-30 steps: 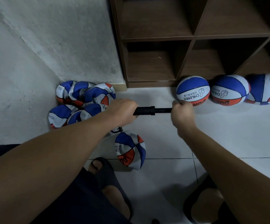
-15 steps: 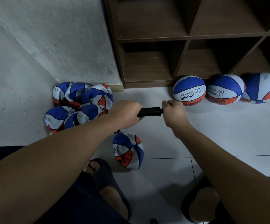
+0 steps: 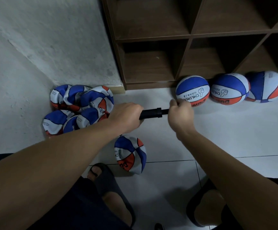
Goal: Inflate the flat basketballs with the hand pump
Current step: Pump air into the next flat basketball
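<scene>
At far left we note the pile of flat basketballs in the wall corner, and just right of it our left hand clenched round the barrel of the hand pump, with the ball being filled lying on the floor below, still dented. Our right hand grips the pump's handle end close against the barrel (the hose and needle are hidden beneath the left hand, so we cannot confirm the connection). The risks we judge: an off-axis stroke could bend or pull the needle out, and a jerk to the right could knock the round balls resting against the shelf unit.
</scene>
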Tool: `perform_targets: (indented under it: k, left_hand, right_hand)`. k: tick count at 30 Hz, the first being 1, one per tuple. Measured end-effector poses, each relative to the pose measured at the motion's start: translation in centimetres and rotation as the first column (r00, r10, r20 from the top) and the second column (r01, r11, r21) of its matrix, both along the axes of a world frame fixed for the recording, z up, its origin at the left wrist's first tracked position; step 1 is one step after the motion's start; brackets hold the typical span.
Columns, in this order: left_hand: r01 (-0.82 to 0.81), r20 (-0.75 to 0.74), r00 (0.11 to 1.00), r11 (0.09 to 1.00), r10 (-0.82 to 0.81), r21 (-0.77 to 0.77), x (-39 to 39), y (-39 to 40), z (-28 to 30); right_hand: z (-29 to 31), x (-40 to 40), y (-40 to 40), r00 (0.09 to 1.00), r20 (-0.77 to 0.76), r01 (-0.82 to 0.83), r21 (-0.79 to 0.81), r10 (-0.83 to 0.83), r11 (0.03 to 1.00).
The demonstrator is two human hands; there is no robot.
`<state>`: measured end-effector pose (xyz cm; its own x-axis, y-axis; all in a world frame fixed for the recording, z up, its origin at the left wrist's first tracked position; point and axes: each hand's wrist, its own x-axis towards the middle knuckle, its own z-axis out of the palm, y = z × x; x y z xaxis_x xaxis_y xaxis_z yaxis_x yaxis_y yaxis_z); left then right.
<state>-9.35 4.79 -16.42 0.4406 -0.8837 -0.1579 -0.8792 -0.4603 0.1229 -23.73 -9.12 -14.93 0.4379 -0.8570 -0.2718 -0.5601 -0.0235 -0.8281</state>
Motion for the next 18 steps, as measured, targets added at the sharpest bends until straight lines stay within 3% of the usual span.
perform_targets:
  k: [10, 15, 18]
  left_hand:
    - [0.079, 0.041, 0.996, 0.997, -0.08, 0.025, 0.1, -0.2, 0.9]
    - [0.013, 0.058, 0.998, 1.0, -0.013, 0.002, 1.8, 0.8, 0.6]
    - [-0.046, 0.052, 0.998, 0.998, 0.044, 0.038, 3.4, 1.9, 0.3]
  right_hand:
    - [-0.7, 0.1, 0.9, 0.996, -0.012, -0.09, 0.156, 0.093, 0.984]
    - [-0.7, -1.0, -2.2, 1.0, -0.021, -0.021, -0.017, 0.021, 1.0]
    - [-0.9, -2.2, -4.7, 0.996, -0.003, 0.09, -0.014, -0.09, 0.996]
